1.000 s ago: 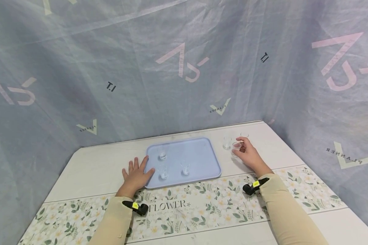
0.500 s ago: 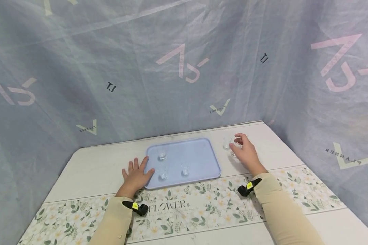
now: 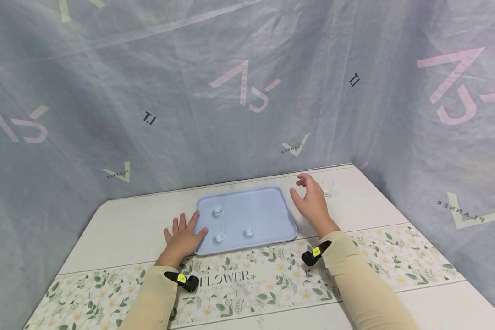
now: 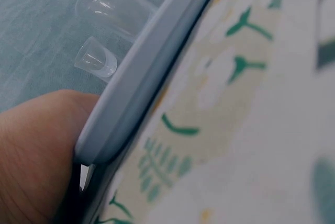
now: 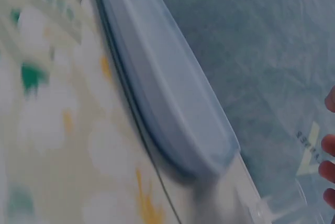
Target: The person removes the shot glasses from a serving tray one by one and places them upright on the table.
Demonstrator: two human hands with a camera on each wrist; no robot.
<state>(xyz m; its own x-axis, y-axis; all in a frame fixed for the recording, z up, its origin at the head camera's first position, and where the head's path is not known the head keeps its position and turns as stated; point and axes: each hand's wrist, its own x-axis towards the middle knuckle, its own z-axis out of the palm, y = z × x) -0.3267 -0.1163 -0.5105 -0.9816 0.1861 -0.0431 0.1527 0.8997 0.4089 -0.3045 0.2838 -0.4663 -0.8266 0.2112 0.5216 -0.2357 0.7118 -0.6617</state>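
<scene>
While the left hand [image 3: 183, 236] lies flat at the tray's [image 3: 268, 215] near left corner, steadying it, the right hand [image 3: 311, 201] hovers, fingers loose, holding nothing, beside a glass [image 3: 327, 187] near the desk's [image 3: 123, 229] far edge. Left wrist: thumb [image 4: 31, 156] presses the tray rim [image 4: 152, 72]. Right wrist: blurred tray corner [image 5: 204, 145], fingertips [image 5: 328, 157] at the frame's edge.

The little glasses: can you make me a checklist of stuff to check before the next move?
1. Tray flat on the table: ok.
2. Left hand steadies the tray's corner: ok.
3. Three little glasses stand upright on the tray, such as one glass: ok.
4. Right hand holds a glass: cannot tell, the hand hides it.
5. Glass by the wall stands off the tray: ok.
6. Free room on the tray's right half: ok.
</scene>
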